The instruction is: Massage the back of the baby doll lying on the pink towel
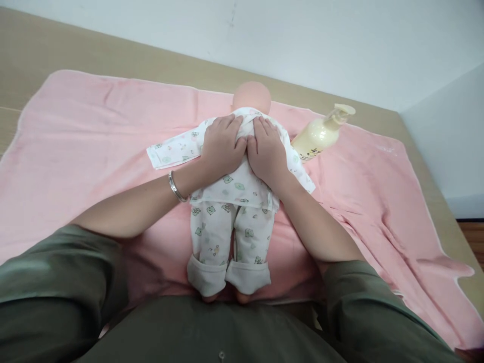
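A baby doll (252, 96) lies face down on a pink blanket (75, 136), its head away from me and its feet near my body. It wears a white printed top (242, 189) and white printed trousers (212, 232) with turned-up cuffs. My left hand (223, 146) rests on the upper left of the doll's back, palm down, fingers laid flat on the cloth. On the upper right of the back lies my right hand (267, 151), also flat, with its thumb close to the left thumb. Neither hand grips anything.
A pale yellow pump bottle (317, 135) leans or lies just right of the doll's shoulder. The blanket is creased at the right, on a wooden table (159, 63). White walls (302, 45) rise behind the table and at the right.
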The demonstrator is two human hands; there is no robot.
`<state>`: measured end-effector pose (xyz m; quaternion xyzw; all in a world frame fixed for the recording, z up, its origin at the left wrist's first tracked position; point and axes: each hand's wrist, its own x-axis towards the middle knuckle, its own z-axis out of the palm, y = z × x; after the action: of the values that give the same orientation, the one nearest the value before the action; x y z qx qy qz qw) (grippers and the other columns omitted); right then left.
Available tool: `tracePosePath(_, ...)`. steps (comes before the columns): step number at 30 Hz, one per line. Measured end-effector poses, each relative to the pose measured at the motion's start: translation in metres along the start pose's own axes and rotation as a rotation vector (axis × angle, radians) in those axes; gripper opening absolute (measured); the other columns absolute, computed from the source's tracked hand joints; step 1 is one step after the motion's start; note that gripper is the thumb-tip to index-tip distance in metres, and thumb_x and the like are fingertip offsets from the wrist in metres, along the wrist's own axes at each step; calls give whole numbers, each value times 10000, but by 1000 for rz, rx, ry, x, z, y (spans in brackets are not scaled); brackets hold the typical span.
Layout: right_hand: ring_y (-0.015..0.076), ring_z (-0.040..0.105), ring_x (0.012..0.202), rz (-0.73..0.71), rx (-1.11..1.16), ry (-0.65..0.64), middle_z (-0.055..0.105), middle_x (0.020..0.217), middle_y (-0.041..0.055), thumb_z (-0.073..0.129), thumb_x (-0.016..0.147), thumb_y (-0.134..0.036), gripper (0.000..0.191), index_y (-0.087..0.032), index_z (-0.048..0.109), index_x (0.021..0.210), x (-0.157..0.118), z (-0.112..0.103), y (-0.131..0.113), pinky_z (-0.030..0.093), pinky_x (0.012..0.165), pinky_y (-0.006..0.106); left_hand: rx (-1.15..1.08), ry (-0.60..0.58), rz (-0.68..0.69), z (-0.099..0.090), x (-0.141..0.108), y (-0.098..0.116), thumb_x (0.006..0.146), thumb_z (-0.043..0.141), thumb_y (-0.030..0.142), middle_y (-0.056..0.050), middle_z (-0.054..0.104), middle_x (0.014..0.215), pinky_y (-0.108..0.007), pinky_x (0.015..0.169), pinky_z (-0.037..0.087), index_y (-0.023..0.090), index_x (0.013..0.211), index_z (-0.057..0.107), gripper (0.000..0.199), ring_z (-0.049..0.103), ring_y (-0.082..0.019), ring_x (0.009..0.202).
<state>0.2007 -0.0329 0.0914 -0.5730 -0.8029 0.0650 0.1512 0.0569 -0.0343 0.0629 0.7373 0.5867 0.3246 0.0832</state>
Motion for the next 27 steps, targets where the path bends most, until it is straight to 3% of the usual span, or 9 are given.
tracePosePath(5, 320, 311, 1677, 32, -40, -37, 374, 1768, 175, 310, 1075, -208, 651, 24, 363, 1680, 1, -2, -1, 219, 1426, 461, 13, 11, 11, 0, 0, 3, 974, 420, 249, -202, 607, 1571, -573, 1310, 373, 82, 1514, 594, 591, 547, -400, 1461)
tracePosePath(9, 322, 334, 1669, 12, -22, -9, 402, 1754, 173, 305, 1079, -232, 642, 5, 387, 1671, 1, 0, 1, 239, 1420, 491, 36, 26, 11, 1, 0, 4, 967, 420, 240, -184, 634, 1544, -550, 1299, 396, 102, 1499, 615, 584, 568, -382, 1435)
tracePosePath(13, 327, 334, 1670, 11, -9, -7, 404, 1753, 173, 315, 1082, -230, 637, 6, 395, 1667, 2, -1, 2, 235, 1422, 498, 36, 16, 17, -1, 1, 3, 960, 420, 239, -207, 625, 1549, -549, 1304, 388, 53, 1492, 614, 596, 566, -384, 1437)
tracePosePath(17, 341, 294, 1687, 29, -50, -76, 354, 1771, 204, 338, 1102, -212, 637, 45, 344, 1685, -5, -12, -7, 216, 1432, 481, -49, -25, 8, -3, 11, -7, 939, 463, 261, -180, 636, 1554, -491, 1319, 394, 68, 1478, 625, 595, 561, -346, 1458)
tracePosePath(22, 393, 278, 1688, -26, -101, -113, 340, 1760, 259, 387, 1111, -185, 614, 35, 359, 1684, -28, -20, -28, 272, 1409, 543, -167, -34, -67, -2, 22, -25, 984, 425, 298, -148, 680, 1517, -466, 1294, 444, 117, 1415, 677, 531, 606, -300, 1436)
tracePosePath(27, 323, 194, 1722, -104, -10, -122, 271, 1810, 164, 430, 1069, -144, 632, -69, 396, 1695, -17, -16, -18, 172, 1439, 531, -205, 25, -66, 0, 16, -29, 996, 396, 246, -103, 702, 1491, -423, 1287, 463, 164, 1395, 680, 496, 624, -265, 1413)
